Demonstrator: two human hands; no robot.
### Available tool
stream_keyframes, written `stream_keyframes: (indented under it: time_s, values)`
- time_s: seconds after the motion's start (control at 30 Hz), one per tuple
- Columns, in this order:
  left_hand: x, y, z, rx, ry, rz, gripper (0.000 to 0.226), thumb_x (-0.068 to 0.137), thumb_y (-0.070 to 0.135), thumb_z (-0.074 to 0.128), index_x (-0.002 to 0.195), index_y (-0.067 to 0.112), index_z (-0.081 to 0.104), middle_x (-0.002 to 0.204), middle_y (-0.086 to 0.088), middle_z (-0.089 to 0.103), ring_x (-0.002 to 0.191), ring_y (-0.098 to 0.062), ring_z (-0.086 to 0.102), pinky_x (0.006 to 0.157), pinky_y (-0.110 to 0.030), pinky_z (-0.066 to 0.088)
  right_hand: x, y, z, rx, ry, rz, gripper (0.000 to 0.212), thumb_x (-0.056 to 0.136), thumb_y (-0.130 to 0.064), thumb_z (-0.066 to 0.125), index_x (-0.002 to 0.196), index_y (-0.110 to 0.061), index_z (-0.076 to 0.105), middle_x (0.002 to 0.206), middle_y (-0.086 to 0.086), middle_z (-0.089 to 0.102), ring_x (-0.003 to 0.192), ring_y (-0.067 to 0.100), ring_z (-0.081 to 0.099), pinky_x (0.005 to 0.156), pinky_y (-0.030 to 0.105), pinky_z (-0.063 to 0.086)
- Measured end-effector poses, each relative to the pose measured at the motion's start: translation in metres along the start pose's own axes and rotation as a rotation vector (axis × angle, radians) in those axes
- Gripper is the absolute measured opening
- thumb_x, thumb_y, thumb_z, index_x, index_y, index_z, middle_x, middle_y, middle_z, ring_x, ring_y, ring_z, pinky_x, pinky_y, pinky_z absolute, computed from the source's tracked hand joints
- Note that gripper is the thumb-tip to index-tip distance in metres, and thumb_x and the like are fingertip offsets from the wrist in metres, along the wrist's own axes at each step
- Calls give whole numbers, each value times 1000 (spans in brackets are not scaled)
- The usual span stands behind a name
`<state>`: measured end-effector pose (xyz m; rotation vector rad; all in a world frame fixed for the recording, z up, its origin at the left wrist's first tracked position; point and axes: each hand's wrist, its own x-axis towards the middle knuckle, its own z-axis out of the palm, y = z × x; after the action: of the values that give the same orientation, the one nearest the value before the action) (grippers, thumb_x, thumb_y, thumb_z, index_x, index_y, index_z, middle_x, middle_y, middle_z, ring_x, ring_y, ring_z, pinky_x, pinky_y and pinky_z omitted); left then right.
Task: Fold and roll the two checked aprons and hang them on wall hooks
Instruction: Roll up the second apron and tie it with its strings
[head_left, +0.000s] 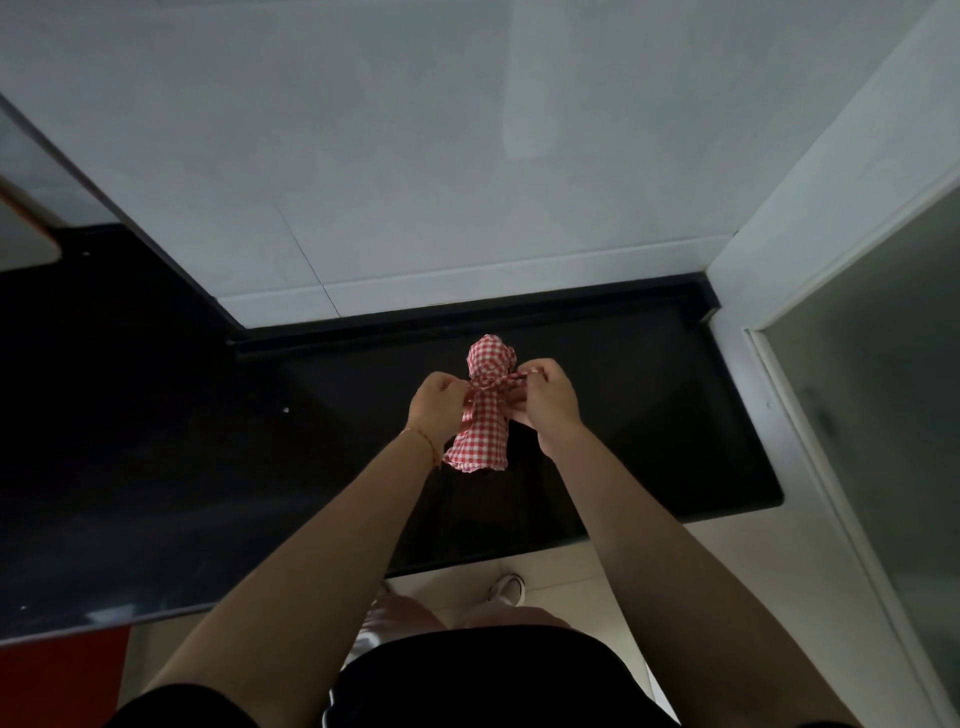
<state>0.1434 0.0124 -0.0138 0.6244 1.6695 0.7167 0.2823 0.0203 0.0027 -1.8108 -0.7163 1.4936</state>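
While we are standing at the dark surface (649, 415), we are holding a rolled red-and-white checked apron (483, 415) up between both hands, above the middle of that surface and in front of the pale tiled wall (415, 156). No brand, label or writing is showing anywhere on the cloth or on anything around it.

Our left hand (436, 402) is gripping the roll at its left side, with the fingers (451, 391) curled in tight against the cloth near the narrow waist of the bundle. Our right hand (545, 402) is working at the right side of that same waist, and its fingers (537, 375) are pinching a thin checked strap (511, 383) that is running across the roll. The strap is cinching the bundle, so a rounded end is bulging above it and a longer, wider part is hanging below, flaring out at its lower edge. We cannot tell how the fingertips hidden behind the cloth are lying.

A thin red cord (423, 439) is circling our left wrist. Below our arms we are seeing a black garment (467, 675), a light floor (571, 561) and a white shoe (506, 587). A white frame (810, 415) is rising at the right.
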Motion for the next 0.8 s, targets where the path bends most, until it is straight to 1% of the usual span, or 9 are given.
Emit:
stream_keyframes:
  time_s: [0.2, 0.3, 0.4, 0.5, 0.57, 0.63, 0.7, 0.73, 0.8]
  values:
    - [-3, 0, 2, 8, 20, -11, 6, 99, 20, 48, 98, 20, 54, 109, -8, 63, 104, -27, 64, 90, -51, 55, 0, 2, 1, -66, 57, 14, 16, 103, -18, 40, 104, -20, 56, 115, 11, 62, 92, 23, 69, 74, 40, 62]
    - [-4, 0, -1, -27, 18, -31, 8, 99, 20, 43, 100, 20, 51, 112, -9, 62, 103, -27, 64, 90, -52, 55, -1, -1, 3, 84, 77, 129, 21, 103, -22, 45, 121, -15, 53, 110, 15, 66, 86, 27, 73, 74, 44, 62]
    - [-4, 0, -3, -37, 15, -60, 8, 99, 24, 45, 103, 21, 51, 111, -8, 62, 102, -23, 63, 92, -50, 54, -3, -2, 5, 161, 28, 196, 26, 103, -29, 44, 121, -12, 54, 103, 18, 68, 79, 28, 74, 71, 43, 62]
    - [-7, -3, -4, 17, -32, -40, 26, 94, 41, 56, 108, 19, 54, 109, -5, 64, 101, -20, 64, 92, -45, 54, -5, -5, 5, 138, -59, 222, 18, 100, -11, 48, 116, -9, 56, 106, 18, 66, 93, 30, 71, 83, 45, 60]
    - [-9, -7, -4, 39, -50, -27, 32, 91, 41, 63, 109, 17, 54, 110, -4, 63, 101, -19, 64, 92, -44, 55, -5, -8, 5, 108, -119, 235, 24, 95, -3, 52, 119, -6, 56, 105, 17, 66, 106, 31, 67, 95, 46, 54]
    - [-9, -10, -5, -7, -33, -28, 33, 89, 30, 68, 114, 14, 53, 114, -6, 61, 102, -20, 64, 91, -43, 56, -8, -12, 4, 120, -93, 224, 23, 95, -9, 56, 118, -7, 57, 106, 17, 67, 101, 28, 68, 91, 45, 56]
    - [-11, -11, -6, -126, -32, -51, 38, 90, 20, 68, 123, 10, 51, 117, -9, 61, 103, -21, 65, 89, -42, 57, -8, -9, 2, 83, -64, 165, 15, 94, -20, 63, 108, -14, 59, 106, 12, 67, 94, 24, 69, 82, 39, 60]
    - [-13, -12, -6, -176, -46, -59, 39, 91, 17, 67, 126, 9, 52, 117, -9, 63, 102, -20, 65, 88, -40, 57, -9, -7, 1, 66, -67, 131, 15, 92, -24, 66, 104, -16, 60, 106, 10, 67, 93, 22, 70, 79, 36, 61]
    - [-16, -12, -6, -211, -77, -55, 33, 92, 16, 65, 124, 8, 59, 114, -8, 67, 101, -19, 67, 87, -37, 58, -11, -4, -3, 61, -84, 86, 22, 89, -28, 70, 107, -17, 63, 106, 7, 68, 93, 19, 70, 77, 32, 61]
